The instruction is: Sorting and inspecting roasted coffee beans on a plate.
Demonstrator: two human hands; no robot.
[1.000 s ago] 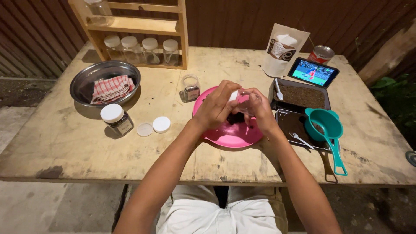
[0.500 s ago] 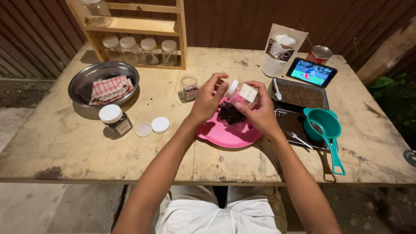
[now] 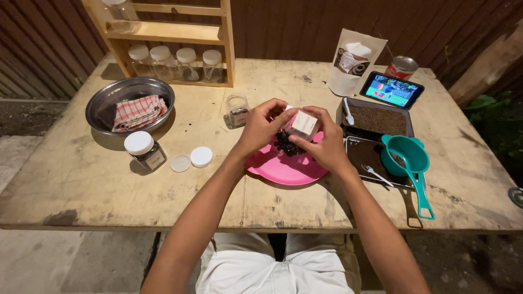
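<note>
Both hands have come slightly lower and closer over the round pink plastic plate [image 3: 283, 167] since half a second ago, and the small clear square jar with a pale label [image 3: 303, 124] now lies tipped on its side between them, above the little heap of dark dried bits [image 3: 285, 144] on the plate. The left hand [image 3: 260, 126] curls around the jar's near end, fingers pressed together and thumb on top; the right hand [image 3: 324, 142] pinches the jar's body between thumb and fingertips. Whether the jar's mouth is open is hidden behind the left fingers.

A spill looks the likeliest slip: the jar is tilted over the plate's far edge, so a loose grip or a jerk could send dark bits onto the weathered wooden table [image 3: 81, 179], or toward the two dark metal trays of brown powder [image 3: 376, 120] just beside the right wrist. The teal plastic scoop with its long handle [image 3: 409, 158] overhangs the table edge and could be knocked off by the right forearm.

To the left stand a white-lidded glass jar with a pale label [image 3: 143, 150], two loose white lids [image 3: 190, 159] and an open small jar [image 3: 237, 110]. A steel bowl holding a red checked cloth [image 3: 131, 100] sits near a wooden rack with four white-capped jars [image 3: 174, 60]. At the far right, a white stand-up pouch with a dark round emblem [image 3: 354, 61], a red tin [image 3: 401, 67] and a lit phone [image 3: 391, 89].
</note>
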